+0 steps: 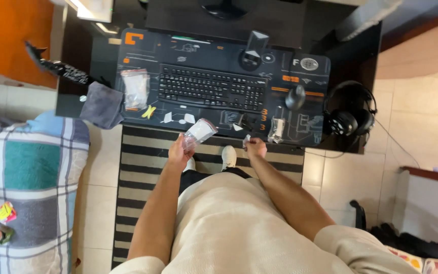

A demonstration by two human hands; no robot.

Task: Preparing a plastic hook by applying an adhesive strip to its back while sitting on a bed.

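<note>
I stand in front of a dark desk [102, 56] and look straight down. My left hand [179, 150] is closed on a small clear plastic bag [198, 133] with a red strip, held just before the desk's front edge. My right hand [256, 147] pinches a small pale piece [247, 139] between its fingertips, close to the desk edge. On the printed desk mat [310, 127] beyond my hands lie a black keyboard [211, 87], a few small white parts [177, 118] and a yellow piece [149, 111].
A second clear bag [136, 88] and a grey cloth [102, 104] lie at the desk's left. A mouse [295, 97], another small bag [277, 130] and black headphones [350, 114] sit at the right. A striped rug [138, 167] lies underfoot; a checked bed cover [26, 177] is left.
</note>
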